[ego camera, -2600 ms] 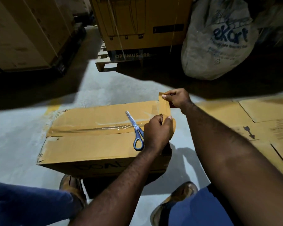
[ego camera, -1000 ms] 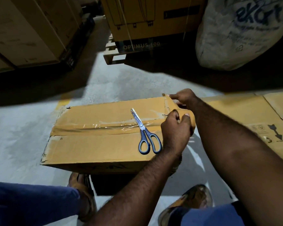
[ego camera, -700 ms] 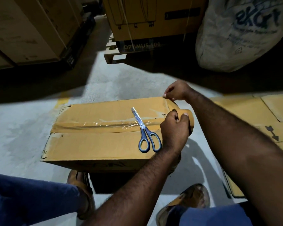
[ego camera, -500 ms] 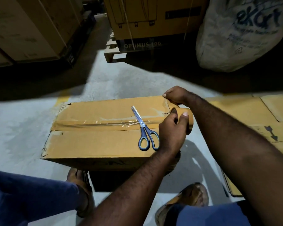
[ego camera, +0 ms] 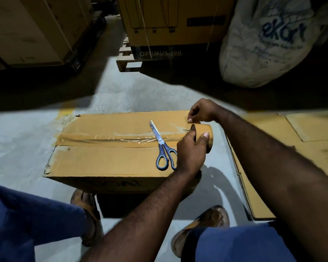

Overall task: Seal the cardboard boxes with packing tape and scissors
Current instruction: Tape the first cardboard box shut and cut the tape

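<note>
Right hand point(ego camera: 202, 111) has risen, pinching the brown packing-tape roll point(ego camera: 203, 128) at its rim to free the end. Left hand point(ego camera: 191, 150) clasps that roll, steadying it.

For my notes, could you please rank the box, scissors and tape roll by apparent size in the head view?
box
scissors
tape roll, partly hidden by the left hand, so unsure
</note>
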Demonstrator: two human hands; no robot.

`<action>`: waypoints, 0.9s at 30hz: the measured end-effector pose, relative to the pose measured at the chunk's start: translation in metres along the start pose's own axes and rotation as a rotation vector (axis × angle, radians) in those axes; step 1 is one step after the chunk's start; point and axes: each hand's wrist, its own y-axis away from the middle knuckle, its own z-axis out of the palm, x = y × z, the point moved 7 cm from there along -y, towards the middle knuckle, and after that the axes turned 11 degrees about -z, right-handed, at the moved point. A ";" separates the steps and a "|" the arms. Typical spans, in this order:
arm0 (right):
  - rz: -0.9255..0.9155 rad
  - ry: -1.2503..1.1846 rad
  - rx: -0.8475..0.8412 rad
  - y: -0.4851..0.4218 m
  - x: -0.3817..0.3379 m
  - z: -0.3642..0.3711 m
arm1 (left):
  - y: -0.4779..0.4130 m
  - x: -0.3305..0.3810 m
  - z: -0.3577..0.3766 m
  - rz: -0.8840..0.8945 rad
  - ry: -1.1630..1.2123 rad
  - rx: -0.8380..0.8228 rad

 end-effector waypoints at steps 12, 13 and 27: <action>-0.012 -0.100 0.061 -0.003 0.016 0.006 | 0.011 -0.004 -0.005 -0.084 -0.082 0.137; -0.019 -0.109 0.071 -0.002 0.015 0.006 | 0.013 -0.006 -0.004 -0.099 -0.095 0.140; -0.063 -0.098 0.184 0.007 0.016 0.010 | 0.040 -0.016 -0.013 -0.087 -0.144 0.040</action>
